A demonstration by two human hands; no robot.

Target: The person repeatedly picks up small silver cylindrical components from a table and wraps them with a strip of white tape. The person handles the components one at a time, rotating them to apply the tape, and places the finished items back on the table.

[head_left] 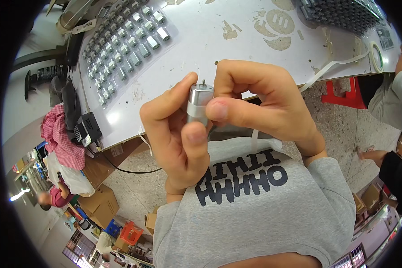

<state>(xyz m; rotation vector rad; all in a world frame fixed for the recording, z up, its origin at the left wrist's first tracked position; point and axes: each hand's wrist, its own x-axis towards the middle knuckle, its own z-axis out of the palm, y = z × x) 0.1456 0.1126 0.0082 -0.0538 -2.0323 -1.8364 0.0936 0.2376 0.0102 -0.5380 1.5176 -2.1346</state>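
Silver metal: a small motor (203, 95), held nearly upright between left hand (167, 143) and right hand (272, 107). Clamped in the left, with index finger (183, 88) beside the top and thumb (195, 137) near the bottom; met from the right by right thumb (225, 110), hidden grip behind impossible to tell. Smooth, shiny, belted with a pale band (195, 111), topped by a thin shaft (203, 82).
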